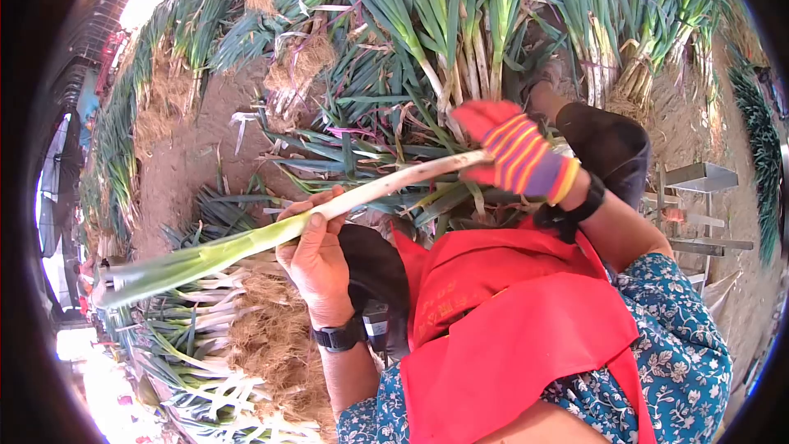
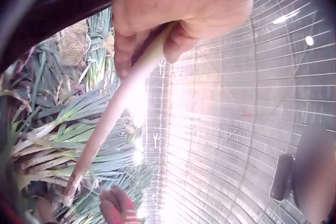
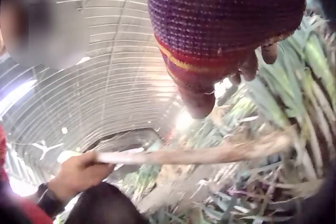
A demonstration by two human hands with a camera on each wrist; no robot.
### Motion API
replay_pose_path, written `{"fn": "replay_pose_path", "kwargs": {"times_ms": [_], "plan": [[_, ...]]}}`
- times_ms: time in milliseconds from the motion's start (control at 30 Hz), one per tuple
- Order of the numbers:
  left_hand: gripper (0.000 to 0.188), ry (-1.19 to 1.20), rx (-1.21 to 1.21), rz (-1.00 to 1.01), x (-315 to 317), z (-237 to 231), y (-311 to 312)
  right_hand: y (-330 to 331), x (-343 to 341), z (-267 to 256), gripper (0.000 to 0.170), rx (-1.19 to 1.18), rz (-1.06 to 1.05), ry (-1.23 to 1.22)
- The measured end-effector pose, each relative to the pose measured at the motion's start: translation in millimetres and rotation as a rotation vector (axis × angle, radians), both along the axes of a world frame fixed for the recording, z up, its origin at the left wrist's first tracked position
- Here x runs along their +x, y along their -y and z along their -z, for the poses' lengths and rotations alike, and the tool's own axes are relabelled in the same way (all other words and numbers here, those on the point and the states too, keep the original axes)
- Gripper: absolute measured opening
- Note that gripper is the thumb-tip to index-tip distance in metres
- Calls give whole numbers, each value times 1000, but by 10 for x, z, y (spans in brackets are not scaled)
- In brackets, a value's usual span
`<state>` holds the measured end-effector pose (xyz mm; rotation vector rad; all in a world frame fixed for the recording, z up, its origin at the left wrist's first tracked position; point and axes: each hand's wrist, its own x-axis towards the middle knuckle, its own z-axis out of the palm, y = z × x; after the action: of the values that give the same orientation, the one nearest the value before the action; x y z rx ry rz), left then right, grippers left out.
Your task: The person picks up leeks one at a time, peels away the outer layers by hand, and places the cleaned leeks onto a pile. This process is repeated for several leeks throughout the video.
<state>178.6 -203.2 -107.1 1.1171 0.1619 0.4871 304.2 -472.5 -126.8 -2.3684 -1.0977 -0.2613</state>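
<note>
My bare left hand [image 1: 316,255] pinches a long green onion [image 1: 394,181] between thumb and fingers, around the middle of the stalk. Its green leaves stretch out to the left and its white root end points right. In the left wrist view the stalk [image 2: 107,119] slants down from the fingers, brownish at its tip. My right hand [image 1: 522,148], in a striped red, yellow and purple glove, is at the root end with its fingers extended. The right wrist view shows this gloved hand [image 3: 226,40] apart from the stalk [image 3: 199,155], with nothing between its fingers.
Upright bunches of green onions [image 1: 468,33] stand in front of me. Loose leaves [image 1: 370,148] litter the ground. At lower left lies a pile of onions with bushy roots [image 1: 271,337]. A metal stand [image 1: 699,177] is on the right. A red apron [image 1: 509,321] covers my lap.
</note>
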Motion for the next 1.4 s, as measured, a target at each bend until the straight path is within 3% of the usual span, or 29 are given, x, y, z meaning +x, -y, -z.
{"fn": "replay_pose_path", "kwargs": {"times_ms": [33, 100, 167, 200, 300, 333, 500, 567, 633, 667, 733, 767, 833, 867, 967, 1033, 1133, 1233, 1300, 1333, 1400], "plan": [[20, 11, 13, 55, 6, -28, 38, -134, 1, 171, 57, 63, -35, 75], [21, 15, 58, 61, 35, -90, 69, -241, 58, 408, 41, 33, -216, -681], [23, -11, -10, -22, 80, -148, 36, -364, -118, 494, 36, 175, -185, -644], [27, -9, -28, -57, 97, -144, 6, -410, -207, 559, 34, 284, -151, -494], [24, 40, -122, -124, 229, -152, 86, -514, -229, 605, 34, 443, -90, -522], [24, 40, -126, -127, 271, -130, 119, -529, -211, 597, 33, 413, -59, -719], [18, 54, -34, -124, 414, 2, 311, -428, -228, 715, 32, 390, -28, -680], [24, 104, -55, -194, 486, 8, 449, -435, -233, 736, 26, 516, 9, -387], [23, 66, 4, -109, 521, -4, 571, -425, -204, 703, 27, 562, 8, -369], [23, -53, 163, -59, 516, 14, 654, -412, -182, 650, 27, 543, -11, -279], [26, -34, 75, 29, 496, 114, 853, -370, -70, 691, 31, 519, -55, -28], [23, 24, 29, 42, 489, 98, 911, -329, -3, 668, 31, 523, -51, -27], [19, -76, 126, 22, 449, -57, 734, -222, 85, 617, 33, 453, 13, 144], [24, -9, -21, 97, 413, -105, 578, -161, 124, 724, 36, 378, 65, 161], [28, -86, -265, 11, 274, -5, 142, -131, 196, 689, 40, 284, 107, 140], [25, -118, -241, -42, 276, 11, 180, -301, 76, 422, 54, 406, -3, 117], [20, -166, -291, -99, 299, -38, 458, -630, -117, 212, 55, 515, -93, 194], [19, -203, -321, -37, 296, 73, 625, -911, -204, 131, 38, 469, 76, 203], [14, -192, -281, -47, 295, 76, 656, -1023, -21, 228, 31, 222, 103, -126], [13, -189, -232, -38, 285, 121, 640, -1090, 43, 302, 21, 287, 111, -165], [12, -185, -182, -22, 261, 173, 614, -1140, 157, 434, 19, 235, 45, -208]]}}
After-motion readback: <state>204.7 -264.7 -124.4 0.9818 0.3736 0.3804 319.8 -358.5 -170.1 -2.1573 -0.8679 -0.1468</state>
